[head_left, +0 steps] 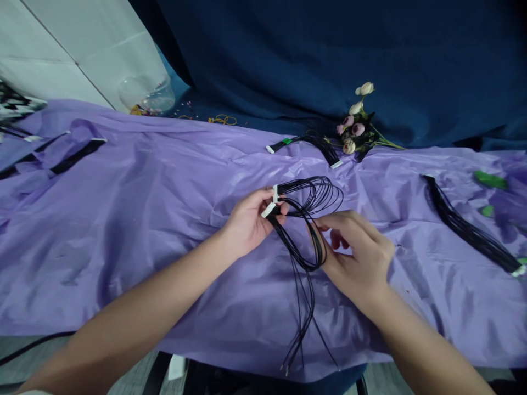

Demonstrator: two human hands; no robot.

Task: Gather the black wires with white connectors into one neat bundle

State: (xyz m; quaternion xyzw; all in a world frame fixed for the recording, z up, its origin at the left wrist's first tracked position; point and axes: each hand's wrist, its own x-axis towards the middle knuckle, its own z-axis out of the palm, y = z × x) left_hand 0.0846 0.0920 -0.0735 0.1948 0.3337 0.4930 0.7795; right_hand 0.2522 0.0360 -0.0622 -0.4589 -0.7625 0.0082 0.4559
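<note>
My left hand is closed on a black wire harness near its two white connectors, which sit one just above the other. From the connectors the thin black wires loop out to the right, and several loose ends hang down toward the table's front edge. My right hand is at the right side of the loops, fingers curled, thumb and index finger pinched at the wires. What exactly lies between those fingertips is too small to tell.
A purple cloth covers the table. Behind the hands lie a short black harness and artificial flowers. Another harness is at the right, more cables at the left. A clear container stands at the back left.
</note>
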